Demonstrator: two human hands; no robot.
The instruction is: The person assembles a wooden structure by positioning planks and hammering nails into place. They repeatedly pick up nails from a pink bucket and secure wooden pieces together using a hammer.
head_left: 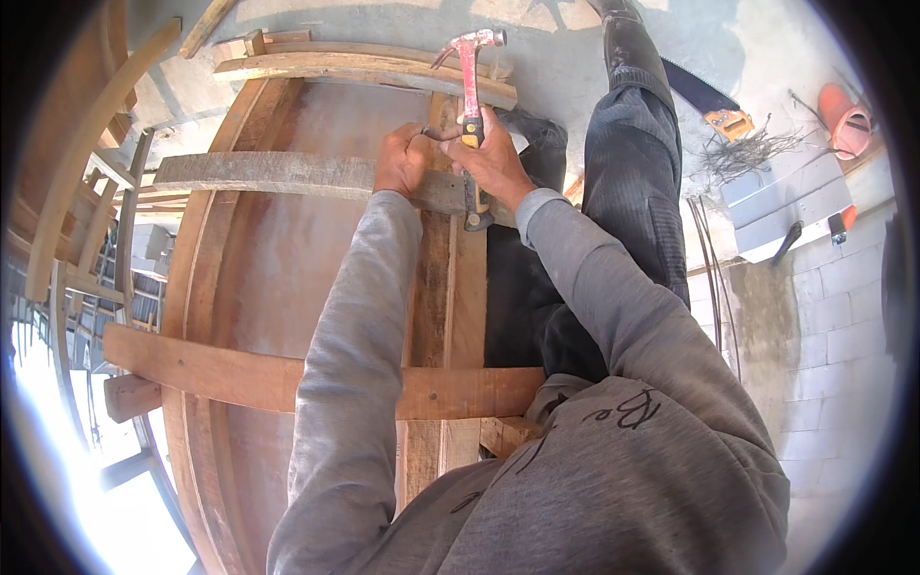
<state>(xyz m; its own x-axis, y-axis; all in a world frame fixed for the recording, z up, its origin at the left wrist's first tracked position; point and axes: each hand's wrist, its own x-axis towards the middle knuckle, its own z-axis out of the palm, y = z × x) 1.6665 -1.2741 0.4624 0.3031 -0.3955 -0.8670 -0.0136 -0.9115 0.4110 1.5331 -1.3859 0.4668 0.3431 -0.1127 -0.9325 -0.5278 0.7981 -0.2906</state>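
Observation:
My right hand [494,161] is closed round the grip of a claw hammer [469,77], its worn red-and-silver head up and away from me. The black-and-yellow grip's end hangs over a grey crosswise board [268,174]. Close beside it, my left hand [401,161] is closed at the far edge of that board, fingers pinched near my right fingertips. A small dark thing seems to be between the two hands, too small to name. Under the board runs a wooden frame [443,287] of long planks around a smooth brownish panel [278,278].
A second crosswise board [460,391] lies nearer me, with more planks [364,67] at the far end. Upright timbers [96,225] stand left. To the right are a handsaw [714,103], tangled wire [752,153], an orange container [843,117] and grey blocks [786,206].

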